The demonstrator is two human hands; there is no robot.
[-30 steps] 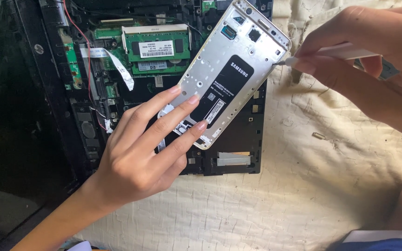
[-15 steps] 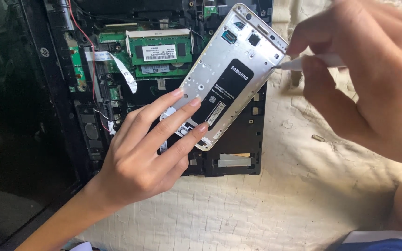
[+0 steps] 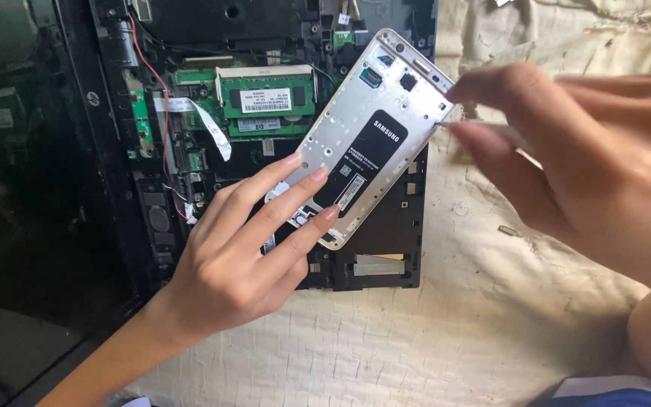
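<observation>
While my left hand lies flat with three fingertips pressing the lower end of the opened phone, my right hand has swung in much closer than it was a second ago and now fills the near right side, blurred by the move. It is pinched around a thin pale tool whose tip sits just at the phone's right edge, near its upper corner; a second ago the tip was further down that edge. To me that reads as working my way along the seam of the silver frame. The phone has not shifted: it stays tilted, back side up, with its black battery showing, just past my left fingertips. Beneath it lies the opened laptop base, its green memory module beyond my left hand. Under my right hand is the wrinkled cream cloth, with a small dark part lying loose on it.
</observation>
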